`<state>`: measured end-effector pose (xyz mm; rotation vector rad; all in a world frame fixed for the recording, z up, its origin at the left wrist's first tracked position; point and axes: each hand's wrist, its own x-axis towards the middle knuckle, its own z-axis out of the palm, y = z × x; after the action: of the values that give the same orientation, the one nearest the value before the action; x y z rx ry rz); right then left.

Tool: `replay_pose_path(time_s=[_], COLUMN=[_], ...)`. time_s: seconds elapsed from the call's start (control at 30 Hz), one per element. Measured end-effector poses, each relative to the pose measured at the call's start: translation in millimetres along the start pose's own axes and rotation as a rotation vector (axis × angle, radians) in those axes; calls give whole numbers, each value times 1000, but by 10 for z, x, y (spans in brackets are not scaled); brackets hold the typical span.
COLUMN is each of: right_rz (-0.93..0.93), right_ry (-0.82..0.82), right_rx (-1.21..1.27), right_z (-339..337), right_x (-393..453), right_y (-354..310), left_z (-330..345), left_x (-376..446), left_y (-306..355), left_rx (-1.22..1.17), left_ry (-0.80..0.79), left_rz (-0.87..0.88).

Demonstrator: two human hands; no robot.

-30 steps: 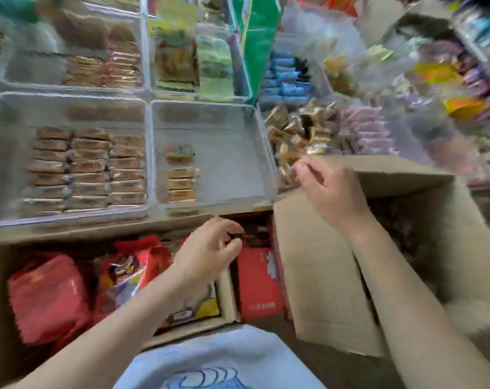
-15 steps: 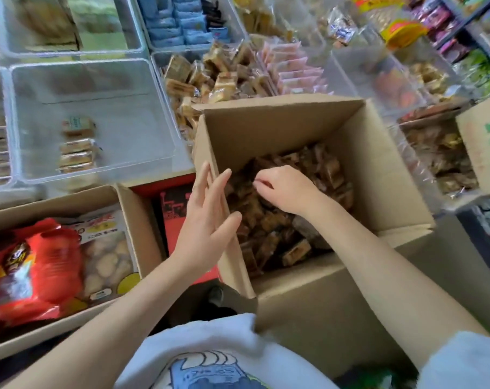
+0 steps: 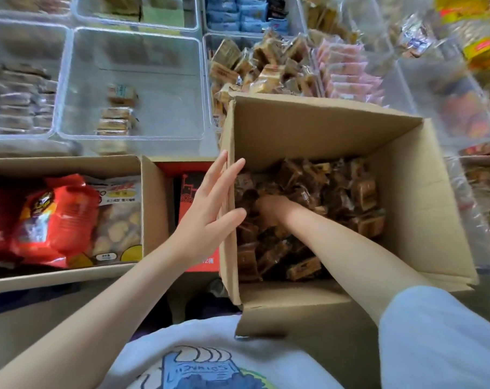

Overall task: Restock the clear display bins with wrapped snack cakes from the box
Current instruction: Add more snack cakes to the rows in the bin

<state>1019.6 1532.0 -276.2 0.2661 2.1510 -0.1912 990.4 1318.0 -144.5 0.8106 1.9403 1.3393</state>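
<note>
A cardboard box [image 3: 423, 192] fills the right half of the frame, open at the top and heaped with brown wrapped snack cakes [image 3: 322, 192]. The left hand [image 3: 210, 209] sits at the centre of the frame with its fingers straight and spread, laid flat against the box's left wall, the thumb reaching over the edge. The right hand [image 3: 272, 209] is down inside the box, buried among the cakes; its fingers are hidden, so whether it grips one cannot be told. In the upper left, a clear bin [image 3: 159, 80] holds only a small stack of cakes [image 3: 114, 122] near its front. Left of it, another bin [image 3: 27, 37] has rows of wrapped cakes. Just above the box, a further bin [image 3: 210, 46] is piled with tan wrapped cakes. At lower left, a second box [image 3: 148, 192] holds red snack bags [image 3: 50, 220].
</note>
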Motion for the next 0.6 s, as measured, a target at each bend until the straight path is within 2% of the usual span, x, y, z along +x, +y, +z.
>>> replay_pose_path(time_s=[0.2,0.37,0.43,0.5,0.6], right_rz=[-87,73,89,5,-326], right_ry=[103,238,364,485,511], right_rx=[105,276,492,751,1309], right_z=[189,-489,-832,-1064,-1289], right_x=[-99,-565,-928,-1319,-1719], right_y=[153,260,357,364,100], left_z=[11,-87,-152,-252,-528], left_x=[25,48,65,95,150], left_y=[-14,-20,-29,-51,-9], left_rx=[-17,-19,-10,-17,-109], left_ry=[-23,-71,-92,-81,21], left_rz=[-4,15,27,34,-12])
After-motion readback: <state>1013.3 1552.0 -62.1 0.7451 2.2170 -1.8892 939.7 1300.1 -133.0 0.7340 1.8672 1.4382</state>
